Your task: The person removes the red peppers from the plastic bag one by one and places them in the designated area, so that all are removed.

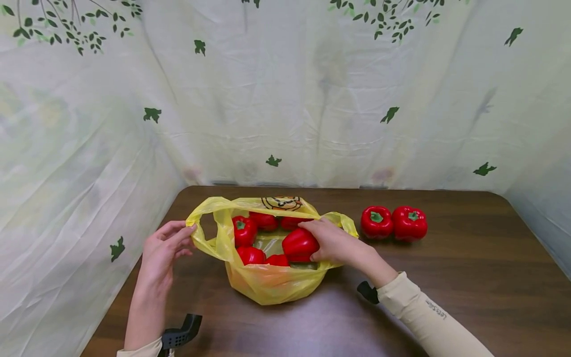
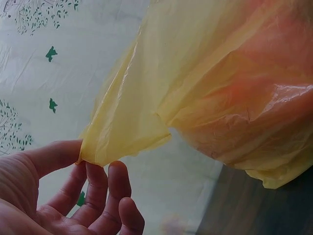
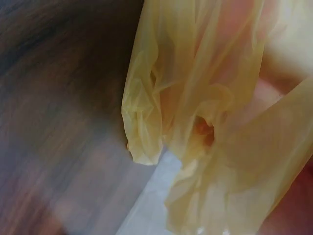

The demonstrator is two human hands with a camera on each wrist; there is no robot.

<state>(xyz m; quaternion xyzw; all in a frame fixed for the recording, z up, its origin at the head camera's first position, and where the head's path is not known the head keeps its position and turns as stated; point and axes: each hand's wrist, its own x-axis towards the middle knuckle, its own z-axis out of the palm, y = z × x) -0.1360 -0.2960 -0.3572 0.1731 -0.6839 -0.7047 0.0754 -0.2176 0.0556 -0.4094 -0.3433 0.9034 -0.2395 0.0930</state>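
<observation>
A yellow plastic bag (image 1: 272, 285) stands on the table with its mouth spread wide and several red bell peppers inside. My left hand (image 1: 162, 250) pinches the bag's left handle (image 1: 202, 238) between thumb and fingers; the left wrist view shows the same pinch on the thin yellow plastic (image 2: 122, 127). Reaching into the bag's mouth from the right, my right hand (image 1: 332, 241) grips a red bell pepper (image 1: 300, 245). Yellow film (image 3: 195, 73) covers most of the right wrist view and hides much of that hand. Another pepper (image 1: 245, 231) shows its green stem at the bag's left side.
Two red bell peppers, one on the left (image 1: 376, 222) and one on the right (image 1: 410, 223), sit side by side on the brown wooden table (image 1: 468, 277), right of the bag. Behind the table hangs a pale curtain (image 1: 285, 99) with leaf prints.
</observation>
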